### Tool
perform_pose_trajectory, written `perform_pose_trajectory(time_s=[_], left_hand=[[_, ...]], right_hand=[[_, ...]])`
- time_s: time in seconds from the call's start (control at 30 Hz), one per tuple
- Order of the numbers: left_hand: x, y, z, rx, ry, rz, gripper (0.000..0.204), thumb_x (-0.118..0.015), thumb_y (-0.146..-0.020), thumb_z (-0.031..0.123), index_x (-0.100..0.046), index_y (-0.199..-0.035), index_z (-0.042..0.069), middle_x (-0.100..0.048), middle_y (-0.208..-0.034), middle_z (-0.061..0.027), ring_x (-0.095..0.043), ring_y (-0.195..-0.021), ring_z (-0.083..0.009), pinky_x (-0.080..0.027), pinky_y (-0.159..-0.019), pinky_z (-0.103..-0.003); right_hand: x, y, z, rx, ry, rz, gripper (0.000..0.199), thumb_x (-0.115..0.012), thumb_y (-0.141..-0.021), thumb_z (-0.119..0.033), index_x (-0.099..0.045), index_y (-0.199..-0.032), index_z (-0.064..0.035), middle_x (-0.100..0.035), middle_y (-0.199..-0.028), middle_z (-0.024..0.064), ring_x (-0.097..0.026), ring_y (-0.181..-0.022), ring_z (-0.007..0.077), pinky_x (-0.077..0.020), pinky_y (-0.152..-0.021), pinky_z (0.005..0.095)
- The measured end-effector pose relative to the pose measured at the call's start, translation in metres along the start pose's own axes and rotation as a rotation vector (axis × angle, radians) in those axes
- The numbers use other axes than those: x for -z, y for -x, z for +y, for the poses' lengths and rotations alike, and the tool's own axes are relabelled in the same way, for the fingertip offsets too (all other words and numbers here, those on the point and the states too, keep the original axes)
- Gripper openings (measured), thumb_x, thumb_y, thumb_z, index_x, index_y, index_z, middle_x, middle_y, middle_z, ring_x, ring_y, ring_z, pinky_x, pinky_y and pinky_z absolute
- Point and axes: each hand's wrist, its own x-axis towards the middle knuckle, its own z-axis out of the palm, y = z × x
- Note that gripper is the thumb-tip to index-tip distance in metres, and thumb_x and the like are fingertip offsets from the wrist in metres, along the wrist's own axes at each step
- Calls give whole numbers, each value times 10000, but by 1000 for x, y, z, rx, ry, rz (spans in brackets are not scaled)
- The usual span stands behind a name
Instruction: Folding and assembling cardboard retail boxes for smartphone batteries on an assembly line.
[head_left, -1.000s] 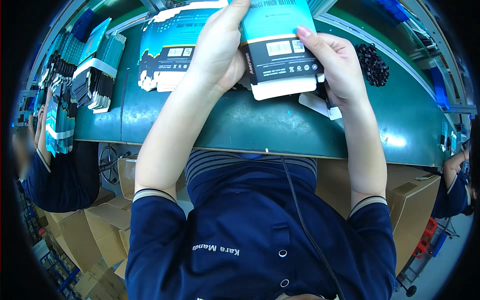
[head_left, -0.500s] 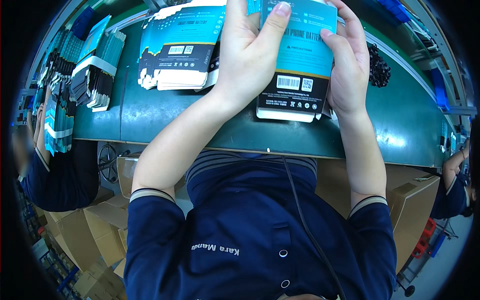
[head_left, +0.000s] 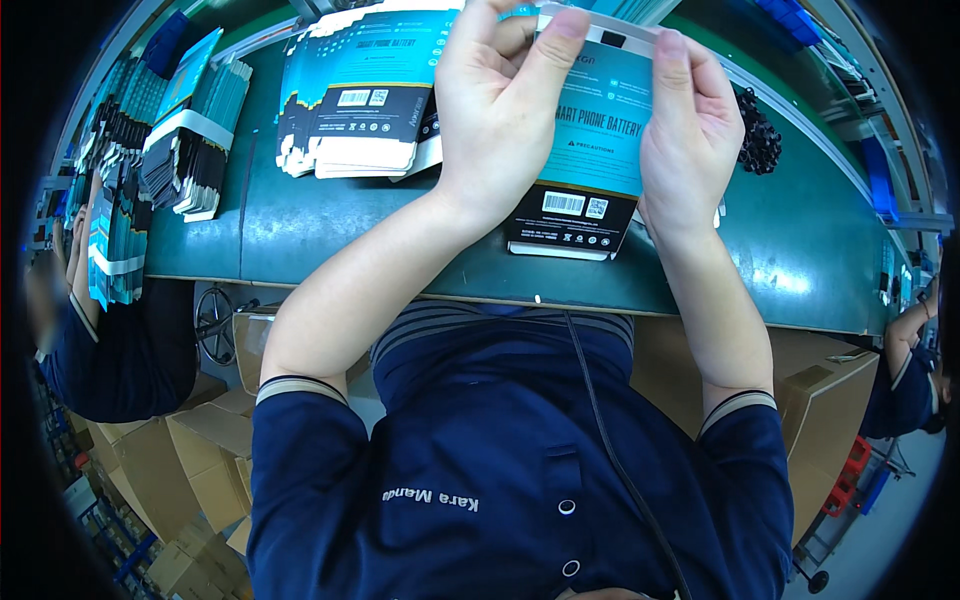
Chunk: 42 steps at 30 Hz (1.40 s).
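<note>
Between my hands is a flat teal and black carton [head_left: 592, 150], its printed side facing me. My left hand [head_left: 497, 115] grips its upper left corner, thumb over the front edge. My right hand [head_left: 692, 140] pinches the upper right corner, thumb pressed near the white top flap, fingers partly hidden behind. A dark slot shows in that flap. Left of my left hand lies a fanned pile of matching flat cartons [head_left: 365, 110] on the green table. More teal cartons show just beyond my hands.
Banded carton bundles [head_left: 190, 150] stand at the table's left, another [head_left: 117, 265] near its left edge. A heap of black small parts [head_left: 758, 132] lies right on the green table [head_left: 780, 240]. Brown boxes [head_left: 820, 430] sit below. Other people are at both sides.
The carton has shifted slightly left and its top flap has come into view. My right hand's thumb has moved up to the top corner, fingers now more bent.
</note>
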Motion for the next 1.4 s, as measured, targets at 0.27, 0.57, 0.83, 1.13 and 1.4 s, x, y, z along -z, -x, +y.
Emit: perform_pose_trajectory(time_s=[0.27, 0.57, 0.83, 1.13, 1.4], left_hand=[[3, 1, 7, 137, -94, 7, 200, -528, -922, 21, -476, -1114, 12, -619, -814, -43, -535, -730, -45, -424, -648, -179], [14, 2, -20, 26, -83, 7, 119, -574, -896, 8, -464, -903, 53, -578, -808, -26, -520, -704, -35, -411, -620, -182], [18, -23, -4, -105, -73, 113, 144, -597, -921, 128, -492, -949, 35, -591, -803, -34, -545, -694, -67, -443, -647, -199], [76, -55, 33, -139, -1628, -127, 671, -684, -733, 377, -491, -1231, -28, -593, -1131, -213, -567, -1044, -331, -456, -882, -398], [88, -52, 19, -78, -1916, -132, 917, -677, -662, 669, -525, -1280, 9, -547, -1208, -292, -515, -1151, -438, -431, -948, -498]], right_hand=[[2, 2, 0, 2, 12, -11, 186, -593, -922, -126, -566, -1048, 8, -655, -861, 40, -575, -756, 31, -446, -685, 165], [5, 1, -1, -117, -79, -34, 180, -661, -875, -116, -497, -902, -47, -646, -812, 55, -587, -756, 42, -450, -668, 174], [2, -14, -20, -259, 18, -256, 231, -666, -869, -120, -544, -1020, 6, -653, -914, 86, -631, -816, 109, -512, -758, 242], [110, -70, -17, -384, 784, -307, 619, -738, -805, -281, -481, -1236, 80, -652, -886, 90, -636, -748, 112, -511, -660, 229], [162, -93, 2, -249, 1227, -239, 331, -712, -769, -279, -675, -1001, -45, -642, -830, 74, -618, -746, 163, -486, -698, 293]])
